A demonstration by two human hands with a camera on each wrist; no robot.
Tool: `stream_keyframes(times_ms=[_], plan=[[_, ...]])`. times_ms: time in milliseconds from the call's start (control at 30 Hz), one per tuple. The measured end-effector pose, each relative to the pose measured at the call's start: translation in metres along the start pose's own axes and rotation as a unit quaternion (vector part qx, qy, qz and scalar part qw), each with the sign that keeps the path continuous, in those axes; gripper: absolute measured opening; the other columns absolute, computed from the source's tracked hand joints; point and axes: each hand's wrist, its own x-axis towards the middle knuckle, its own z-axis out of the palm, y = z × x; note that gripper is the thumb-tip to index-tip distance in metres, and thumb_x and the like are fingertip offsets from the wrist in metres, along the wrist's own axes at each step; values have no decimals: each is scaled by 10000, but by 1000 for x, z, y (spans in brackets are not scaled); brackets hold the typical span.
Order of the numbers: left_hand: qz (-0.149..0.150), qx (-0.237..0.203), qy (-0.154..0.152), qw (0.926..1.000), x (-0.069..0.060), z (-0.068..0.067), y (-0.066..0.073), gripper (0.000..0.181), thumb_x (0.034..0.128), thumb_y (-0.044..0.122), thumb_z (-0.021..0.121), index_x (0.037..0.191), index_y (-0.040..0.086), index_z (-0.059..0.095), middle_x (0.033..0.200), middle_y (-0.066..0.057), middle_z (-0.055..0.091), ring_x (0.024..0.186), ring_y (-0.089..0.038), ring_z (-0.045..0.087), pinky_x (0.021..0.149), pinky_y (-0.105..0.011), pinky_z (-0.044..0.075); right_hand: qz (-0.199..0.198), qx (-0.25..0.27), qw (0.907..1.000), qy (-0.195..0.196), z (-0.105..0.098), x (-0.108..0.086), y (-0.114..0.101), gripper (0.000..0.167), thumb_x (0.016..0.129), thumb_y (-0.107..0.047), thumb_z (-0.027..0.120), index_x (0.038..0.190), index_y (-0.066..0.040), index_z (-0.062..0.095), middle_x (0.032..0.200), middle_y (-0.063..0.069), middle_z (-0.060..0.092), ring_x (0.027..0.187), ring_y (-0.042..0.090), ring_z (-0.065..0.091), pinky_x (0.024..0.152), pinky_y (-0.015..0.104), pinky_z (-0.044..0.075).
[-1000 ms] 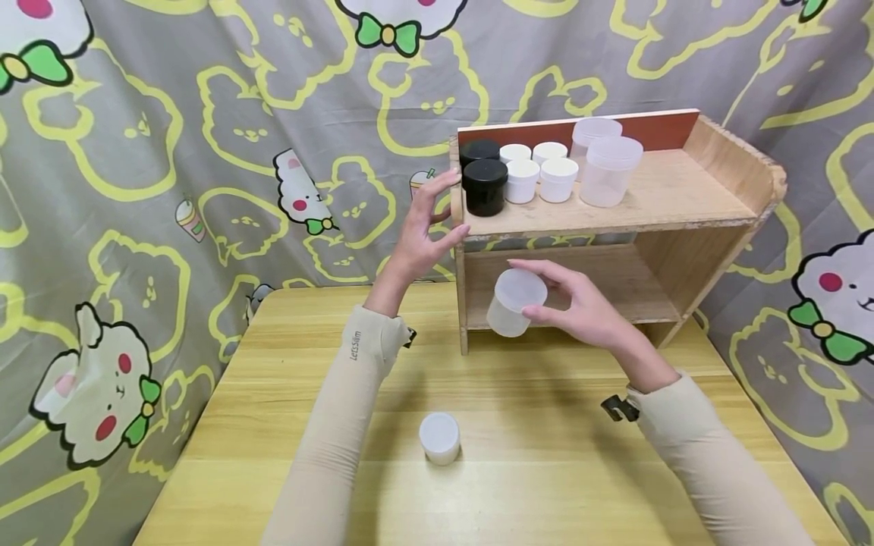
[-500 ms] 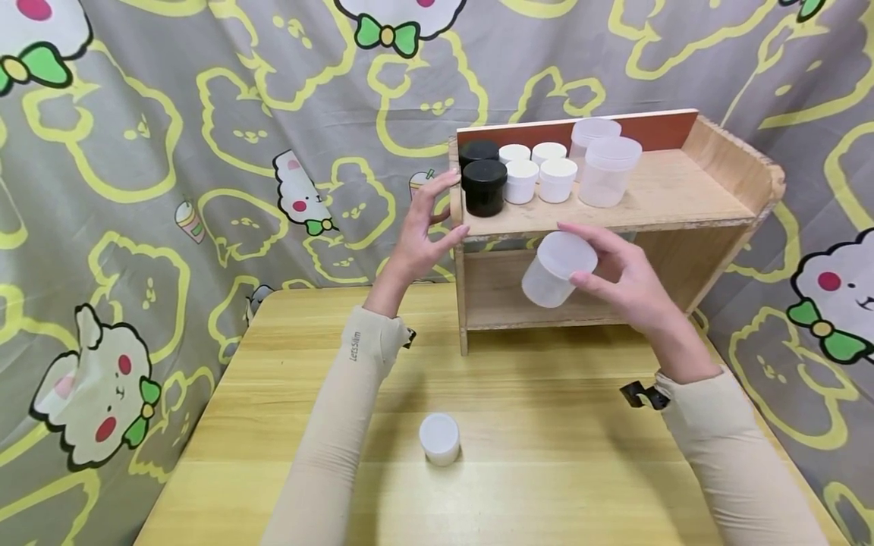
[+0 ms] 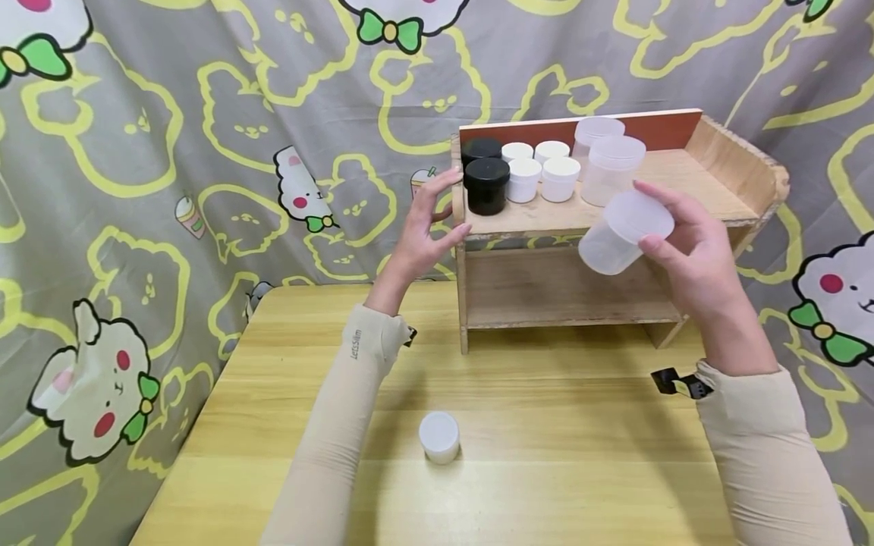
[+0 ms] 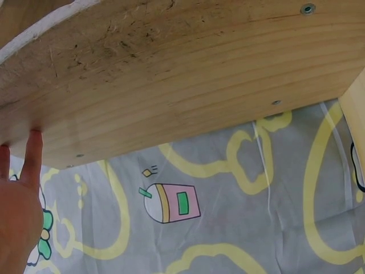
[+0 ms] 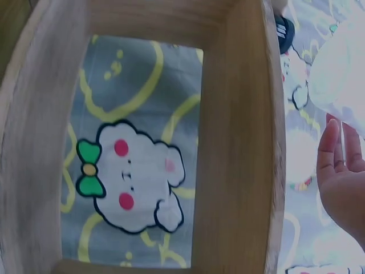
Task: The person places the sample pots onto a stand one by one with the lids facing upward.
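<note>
My right hand (image 3: 696,250) pinches a translucent plastic jar (image 3: 611,241) by its lid, thumb on the near side and fingers on the far side. The jar is tilted in the air before the top shelf's front edge. In the right wrist view, part of the jar (image 5: 339,74) shows above my fingers. My left hand (image 3: 423,227) rests against the left side panel (image 4: 188,74) of the wooden rack, fingers extended. On the rack's top shelf (image 3: 703,189) stand black jars (image 3: 487,188), several white jars (image 3: 560,180) and two clear jars (image 3: 608,174).
A small white-lidded jar (image 3: 440,437) stands on the wooden table (image 3: 546,485) between my forearms. Bare shelf board lies right of the clear jars, up to the raised right side panel (image 3: 744,167). A patterned curtain (image 3: 273,91) hangs behind the rack.
My right hand has carried the clear jar rightward and up, from before the lower shelf to the top shelf's front edge, tilting it more. My left hand has stayed put.
</note>
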Motion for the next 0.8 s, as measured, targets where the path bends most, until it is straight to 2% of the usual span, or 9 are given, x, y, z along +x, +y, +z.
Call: stream_keyframes(times_ms=[133, 233, 367, 467, 600, 800], plan=[[19, -73, 19, 10000, 0, 0, 0, 640, 884, -26, 715, 1460, -70, 440, 1575, -265, 382, 1486, -337, 381, 1027, -674, 501, -229, 87, 9997, 43, -12, 4, -5, 539, 907, 25, 730, 1423, 54, 575, 1353, 147, 604, 1142, 201, 588, 914, 217, 518], [4, -76, 0, 10000, 0, 0, 0, 638, 890, -18, 713, 1463, -67, 438, 1577, -262, 379, 1493, -328, 375, 1036, -670, 497, -366, 172, 9990, 195, -21, 7, -8, 530, 895, 58, 727, 1405, 66, 585, 1347, 158, 597, 1139, 208, 589, 916, 220, 522], [-18, -55, -24, 10000, 0, 0, 0, 636, 894, -12, 714, 1464, -64, 438, 1579, -259, 379, 1496, -312, 376, 1041, -651, 504, -407, 108, 9959, 796, -29, 12, -14, 515, 876, 73, 734, 1375, 74, 607, 1297, 161, 615, 1108, 213, 597, 901, 213, 535], [-15, -97, 6, 10000, 0, 1, 0, 638, 890, -19, 714, 1464, -64, 439, 1577, -261, 381, 1493, -316, 376, 1033, -669, 499, -280, -25, 9887, 1473, -31, 17, -17, 502, 866, 76, 738, 1355, 55, 628, 1297, 145, 622, 1075, 202, 606, 877, 189, 553], [-38, -81, 6, 10000, 0, 0, 1, 643, 892, -16, 713, 1471, -54, 438, 1583, -245, 385, 1495, -307, 375, 1043, -647, 505, -69, -140, 9742, 2252, -34, 23, -19, 506, 850, 75, 760, 1339, 14, 646, 1280, 129, 646, 1030, 183, 612, 827, 163, 564], [-11, -88, 17, 10000, 1, 2, 2, 638, 886, -24, 713, 1462, -67, 442, 1577, -260, 385, 1483, -342, 380, 1026, -670, 504, 431, -626, 9621, 2620, -44, 32, -19, 569, 845, 25, 801, 1383, -36, 625, 1182, 49, 674, 1029, 139, 583, 803, 128, 522]])
